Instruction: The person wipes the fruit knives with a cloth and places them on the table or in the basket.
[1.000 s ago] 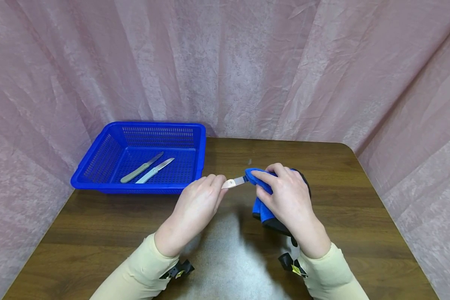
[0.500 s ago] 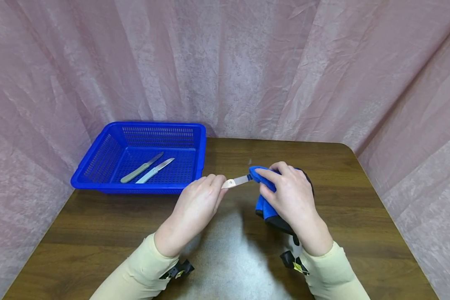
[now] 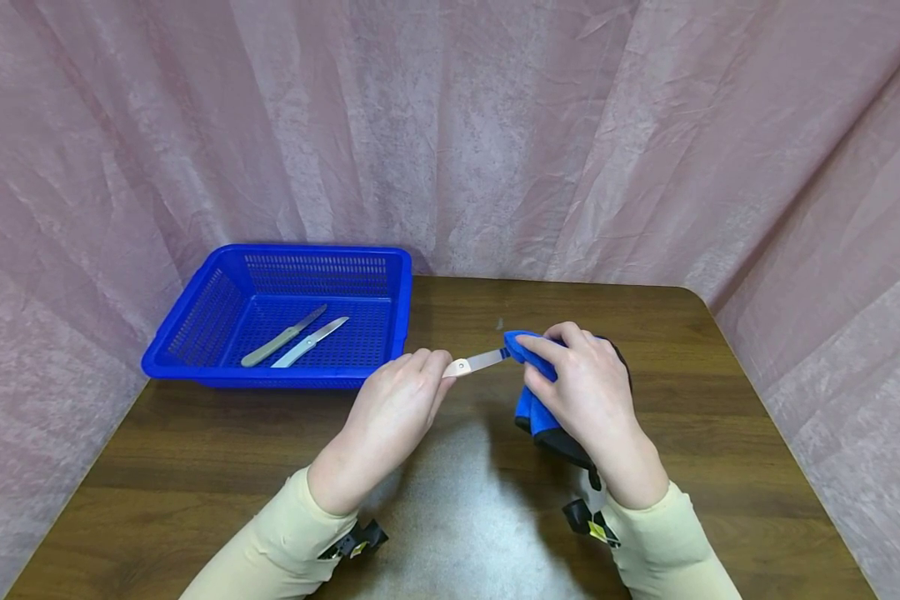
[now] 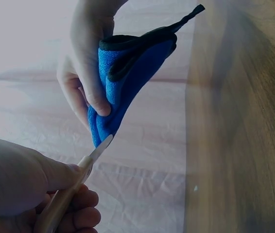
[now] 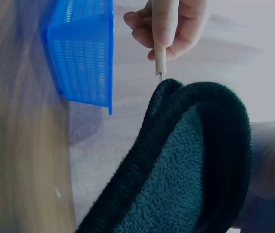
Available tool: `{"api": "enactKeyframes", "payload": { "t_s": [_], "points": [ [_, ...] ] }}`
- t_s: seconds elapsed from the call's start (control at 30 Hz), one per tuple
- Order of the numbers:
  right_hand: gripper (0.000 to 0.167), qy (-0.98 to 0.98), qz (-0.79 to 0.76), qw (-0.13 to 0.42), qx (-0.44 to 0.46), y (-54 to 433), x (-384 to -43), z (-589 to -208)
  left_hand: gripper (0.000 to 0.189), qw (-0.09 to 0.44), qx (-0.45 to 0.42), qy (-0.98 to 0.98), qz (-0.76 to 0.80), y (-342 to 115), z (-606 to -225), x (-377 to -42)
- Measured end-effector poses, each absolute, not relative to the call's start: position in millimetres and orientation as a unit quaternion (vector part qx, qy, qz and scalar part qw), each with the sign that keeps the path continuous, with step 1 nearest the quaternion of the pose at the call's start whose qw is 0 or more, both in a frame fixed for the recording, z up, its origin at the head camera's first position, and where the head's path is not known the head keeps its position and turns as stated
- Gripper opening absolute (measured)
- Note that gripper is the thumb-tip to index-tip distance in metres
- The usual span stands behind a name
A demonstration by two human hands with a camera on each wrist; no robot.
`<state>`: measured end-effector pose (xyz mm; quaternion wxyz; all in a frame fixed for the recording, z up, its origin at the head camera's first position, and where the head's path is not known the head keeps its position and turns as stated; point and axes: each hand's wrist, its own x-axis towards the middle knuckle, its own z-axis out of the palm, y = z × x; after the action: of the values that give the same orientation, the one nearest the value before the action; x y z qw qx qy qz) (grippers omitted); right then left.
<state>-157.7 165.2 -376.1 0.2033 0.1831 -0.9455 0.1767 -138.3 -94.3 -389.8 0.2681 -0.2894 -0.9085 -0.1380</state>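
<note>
My left hand [image 3: 401,400] grips a small knife by its pale handle [image 4: 60,204], the thumb lying along it. The blade [image 3: 486,359] points right toward my right hand [image 3: 588,387]. That hand pinches a folded blue cloth [image 3: 528,350] with black edging, thumb on the near side and fingers over the top. The cloth's front fold sits right at the blade's tip. In the left wrist view the blade overlaps the lower end of the cloth [image 4: 132,82]. In the right wrist view the cloth [image 5: 171,170] hides most of the blade.
A blue plastic basket [image 3: 277,372] stands at the back left of the wooden table [image 3: 682,358]. Inside it lie a green-handled knife [image 3: 273,343] and a light-blue-handled knife [image 3: 300,348]. A pink curtain [image 3: 495,142] hangs behind the table.
My right hand has slid the cloth to the right and slightly away along the blade toward its tip, so more blade shows. The left hand and knife have stayed put.
</note>
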Motion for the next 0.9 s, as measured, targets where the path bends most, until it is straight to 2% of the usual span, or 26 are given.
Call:
{"api": "enactKeyframes", "payload": {
  "t_s": [0.9],
  "points": [
    [0.034, -0.943, 0.188, 0.218, 0.168, 174.1, -159.1, -372.9, 0.018, 0.272, -0.290, -0.908, -0.131, -94.3, -389.1, -138.4]
  ]
}}
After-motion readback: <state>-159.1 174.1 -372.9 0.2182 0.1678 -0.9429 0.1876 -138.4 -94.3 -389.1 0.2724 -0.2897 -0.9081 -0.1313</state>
